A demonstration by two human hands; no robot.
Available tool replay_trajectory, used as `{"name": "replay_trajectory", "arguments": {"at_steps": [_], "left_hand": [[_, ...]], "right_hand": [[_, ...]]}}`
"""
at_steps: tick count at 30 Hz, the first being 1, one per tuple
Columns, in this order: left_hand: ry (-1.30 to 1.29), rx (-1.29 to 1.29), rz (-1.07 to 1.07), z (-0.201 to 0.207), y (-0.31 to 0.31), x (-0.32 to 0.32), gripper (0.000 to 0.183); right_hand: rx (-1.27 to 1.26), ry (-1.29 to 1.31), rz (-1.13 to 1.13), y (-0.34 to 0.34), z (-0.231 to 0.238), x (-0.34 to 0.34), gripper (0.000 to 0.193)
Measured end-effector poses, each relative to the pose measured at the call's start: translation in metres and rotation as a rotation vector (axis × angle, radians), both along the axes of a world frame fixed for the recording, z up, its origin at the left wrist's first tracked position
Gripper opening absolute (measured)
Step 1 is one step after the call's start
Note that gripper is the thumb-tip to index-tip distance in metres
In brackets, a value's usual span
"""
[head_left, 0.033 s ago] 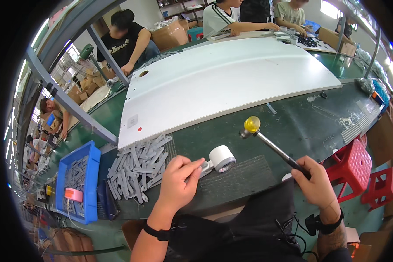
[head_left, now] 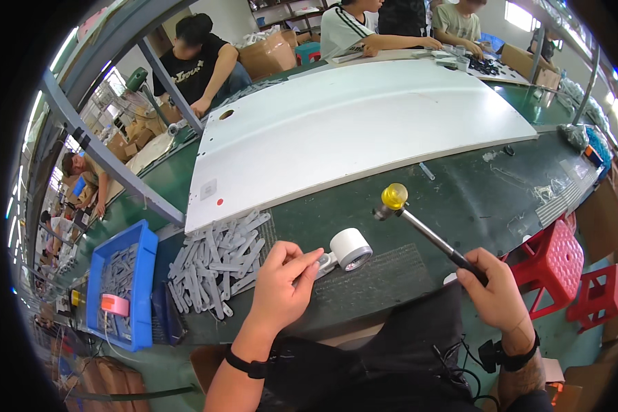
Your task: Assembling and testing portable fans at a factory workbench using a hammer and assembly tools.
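My left hand [head_left: 285, 285] pinches a short grey arm joined to a white cylindrical lamp head [head_left: 350, 246]. The lamp head has a grey rim and a clear face tilted down toward me, just over a dark ribbed mat [head_left: 384, 278]. In my right hand [head_left: 491, 285] is a hammer [head_left: 429, 233], held by its black grip. Its steel shaft slants up and left to a head with a yellow, see-through face, in the air beyond the lamp head and apart from it. Left of my left hand lies a pile of flat grey plastic arms [head_left: 216, 264].
A large white board [head_left: 364, 117] spans the green worktable [head_left: 460, 189]. On the left, a blue crate [head_left: 147, 288] holds more grey arms and a pink device [head_left: 115, 305]. A metal post [head_left: 120, 161] rises beyond it. Red stools [head_left: 553, 261] stand at right. Several people work across the table.
The hammer's head has shifted very slightly left. The lamp head and both hands are almost where they were, with the same grips.
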State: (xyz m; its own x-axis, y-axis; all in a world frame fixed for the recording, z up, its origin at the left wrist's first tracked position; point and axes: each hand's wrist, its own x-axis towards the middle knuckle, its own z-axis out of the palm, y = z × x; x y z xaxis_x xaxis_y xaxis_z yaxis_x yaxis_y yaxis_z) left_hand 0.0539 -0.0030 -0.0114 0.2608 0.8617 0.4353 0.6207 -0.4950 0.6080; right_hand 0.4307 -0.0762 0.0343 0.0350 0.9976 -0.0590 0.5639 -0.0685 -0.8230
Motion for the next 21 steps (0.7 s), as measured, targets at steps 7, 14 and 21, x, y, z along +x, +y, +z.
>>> {"name": "replay_trajectory", "arguments": {"at_steps": [7,14,21], "left_hand": [[-0.022,-0.036,-0.033,0.001,0.000,0.000,0.025],[0.079,0.130,-0.014,0.002,0.000,-0.004,0.019],[-0.042,0.055,-0.130,-0.008,0.012,-0.017,0.020]], "right_hand": [[0.302,-0.005,0.144,-0.004,0.022,-0.035,0.047],[0.251,-0.055,0.252,-0.001,0.023,-0.054,0.052],[0.152,-0.178,0.333,-0.003,0.021,-0.062,0.053]]}}
